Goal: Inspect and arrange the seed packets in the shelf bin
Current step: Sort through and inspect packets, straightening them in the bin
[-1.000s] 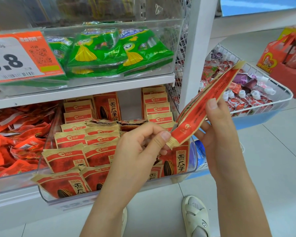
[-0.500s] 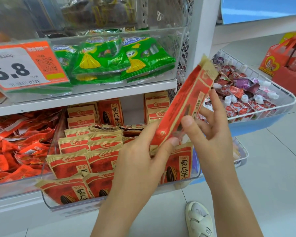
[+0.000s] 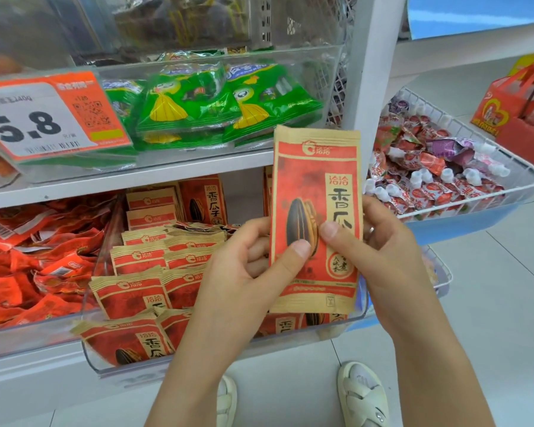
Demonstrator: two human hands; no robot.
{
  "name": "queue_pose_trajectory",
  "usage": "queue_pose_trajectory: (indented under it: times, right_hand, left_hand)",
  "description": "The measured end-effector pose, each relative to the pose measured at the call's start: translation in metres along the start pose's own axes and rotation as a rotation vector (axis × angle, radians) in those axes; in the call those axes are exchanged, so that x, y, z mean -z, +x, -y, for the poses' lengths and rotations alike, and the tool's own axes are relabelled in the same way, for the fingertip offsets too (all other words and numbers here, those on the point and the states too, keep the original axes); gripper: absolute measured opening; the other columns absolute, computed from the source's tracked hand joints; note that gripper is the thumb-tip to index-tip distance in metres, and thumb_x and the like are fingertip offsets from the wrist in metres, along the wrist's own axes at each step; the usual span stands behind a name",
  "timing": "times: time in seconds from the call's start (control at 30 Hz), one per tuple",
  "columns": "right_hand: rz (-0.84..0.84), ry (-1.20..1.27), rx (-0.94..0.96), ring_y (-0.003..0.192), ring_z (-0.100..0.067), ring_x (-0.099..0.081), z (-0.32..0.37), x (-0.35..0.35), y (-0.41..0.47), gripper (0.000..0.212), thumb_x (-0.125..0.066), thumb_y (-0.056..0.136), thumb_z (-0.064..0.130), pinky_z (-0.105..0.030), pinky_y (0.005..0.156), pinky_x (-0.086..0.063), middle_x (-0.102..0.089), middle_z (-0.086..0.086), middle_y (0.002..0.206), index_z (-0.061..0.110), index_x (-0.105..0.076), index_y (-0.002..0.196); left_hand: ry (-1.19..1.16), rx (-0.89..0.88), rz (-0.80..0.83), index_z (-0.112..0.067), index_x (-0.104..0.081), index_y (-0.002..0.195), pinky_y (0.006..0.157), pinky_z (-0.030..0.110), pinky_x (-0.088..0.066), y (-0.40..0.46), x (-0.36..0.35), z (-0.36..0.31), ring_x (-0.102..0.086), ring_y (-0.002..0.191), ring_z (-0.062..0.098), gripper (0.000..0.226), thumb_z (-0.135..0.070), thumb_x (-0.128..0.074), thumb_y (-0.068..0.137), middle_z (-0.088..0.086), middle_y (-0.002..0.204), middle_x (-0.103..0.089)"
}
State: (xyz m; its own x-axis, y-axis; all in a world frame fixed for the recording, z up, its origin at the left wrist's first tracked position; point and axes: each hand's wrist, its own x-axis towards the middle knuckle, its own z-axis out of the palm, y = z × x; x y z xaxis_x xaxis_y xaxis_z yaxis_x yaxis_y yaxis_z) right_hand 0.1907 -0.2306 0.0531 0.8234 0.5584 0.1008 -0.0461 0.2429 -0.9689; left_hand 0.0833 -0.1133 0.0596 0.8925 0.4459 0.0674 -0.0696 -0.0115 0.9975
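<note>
Hands [image 3: 315, 266] grip packet [image 3: 316, 192] — "香瓜" showing.

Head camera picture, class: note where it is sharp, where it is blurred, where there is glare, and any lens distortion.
Head view: the held seed packet is sharp, its print readable between the left hand and right hand; the top shelf behind the clear bin wall is hazy; the price tag is slightly soft; the white upright leans, showing wide-angle distortion; lighting is even, without hard shadows.

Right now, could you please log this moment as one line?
red-and-tan paper seed packet upright, front facing | left hand, right hand pinch it
</note>
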Motion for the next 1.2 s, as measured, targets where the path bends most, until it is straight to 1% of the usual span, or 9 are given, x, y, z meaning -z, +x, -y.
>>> queue_pose_trajectory:
  times: [0.2,0.33,0.47,0.67,0.77,0.93,1.07,1.13,1.2]
  right_hand:
    - [0.019,-0.069,0.008,0.077,-0.012,-0.072,0.002,-0.002,-0.002,0.033,-0.073,0.066,0.021,-0.025,0.066,-0.058,-0.076,0.004,0.086,0.017,-0.065,0.098]
    - [0.005,-0.078,0.003,0.075,-0.013,-0.072,0.002,-0.001,-0.002,0.03,-0.073,0.067,0.022,-0.024,0.063,-0.057,-0.076,0.001,0.085,0.015,-0.066,0.095]
    - [0.012,0.097,-0.032,0.074,-0.019,-0.071,0.004,-0.002,-0.003,0.018,-0.065,0.075,0.025,-0.03,0.065,-0.059,-0.075,-0.004,0.085,0.019,-0.072,0.09]
    - [0.038,0.295,-0.038,0.084,-0.018,-0.069,0.008,0.003,0.0,0.035,-0.058,0.081,0.024,-0.034,0.075,-0.058,-0.073,0.001,0.097,0.026,-0.064,0.115]
    - [0.022,0.298,-0.006,0.081,-0.015,-0.069,0.007,0.002,0.001,0.031,-0.059,0.08,0.019,-0.031,0.072,-0.058,-0.073,0.003,0.094,0.028,-0.067,0.108]
    - [-0.02,0.248,0.0,0.074,-0.016,-0.067,0.007,0.012,0.002,0.024,-0.06,0.079,0.021,-0.03,0.068,-0.057,-0.071,-0.001,0.085,0.018,-0.068,0.102]
    - [-0.021,-0.049,-0.002,0.061,-0.02,-0.063,0.014,0.034,-0.001,0.008,-0.069,0.069,0.028,-0.025,0.06,-0.048,-0.069,0.0,0.068,0.025,-0.075,0.073]
    - [-0.022,-0.091,-0.03,0.054,-0.017,-0.062,0.017,0.047,-0.002,0.005,-0.07,0.064,0.027,-0.022,0.054,-0.048,-0.069,-0.001,0.061,0.023,-0.074,0.063]
    - [0.018,-0.153,-0.018,0.048,-0.018,-0.053,0.02,0.058,-0.004,0.024,-0.083,0.053,0.04,-0.018,0.048,-0.041,-0.066,-0.001,0.058,0.02,-0.072,0.06]
  left_hand:
    - [-0.028,0.056,0.021,-0.015,-0.066,0.107,0.071,0.024,-0.057,0.003,0.006,0.002,-0.074,0.087,0.018,0.033,-0.03,-0.077,0.08,0.003,0.095,-0.077]
    - [-0.026,0.078,0.061,-0.017,-0.066,0.107,0.07,0.023,-0.057,0.002,0.007,0.002,-0.074,0.087,0.018,0.03,-0.03,-0.068,0.08,0.003,0.093,-0.077]
    - [-0.043,0.131,0.15,-0.013,-0.066,0.113,0.075,0.025,-0.057,0.001,0.009,0.002,-0.074,0.091,0.023,0.032,-0.03,-0.066,0.086,0.007,0.097,-0.077]
    - [0.0,0.182,0.202,-0.014,-0.07,0.105,0.069,0.023,-0.055,0.001,0.009,0.005,-0.074,0.085,0.025,0.028,-0.032,-0.066,0.084,0.009,0.094,-0.077]
    - [0.009,0.183,0.197,-0.013,-0.069,0.105,0.071,0.025,-0.056,0.001,0.008,0.005,-0.074,0.086,0.027,0.03,-0.031,-0.064,0.082,0.01,0.095,-0.076]
    - [-0.017,0.166,0.182,-0.01,-0.066,0.107,0.068,0.022,-0.055,0.001,0.003,0.001,-0.074,0.084,0.023,0.024,-0.025,-0.067,0.088,0.008,0.094,-0.077]
    - [0.095,0.104,0.182,-0.023,-0.069,0.103,0.079,0.028,-0.058,-0.001,-0.002,0.001,-0.074,0.088,0.016,0.025,-0.03,-0.066,0.079,-0.002,0.096,-0.077]
    - [0.152,0.085,0.194,-0.028,-0.07,0.103,0.085,0.028,-0.057,-0.002,-0.004,-0.001,-0.073,0.091,0.011,0.024,-0.032,-0.068,0.079,-0.007,0.097,-0.076]
    - [0.203,0.067,0.201,-0.031,-0.07,0.103,0.084,0.023,-0.055,-0.003,-0.005,-0.003,-0.071,0.092,0.005,0.022,-0.033,-0.075,0.081,-0.013,0.098,-0.075]
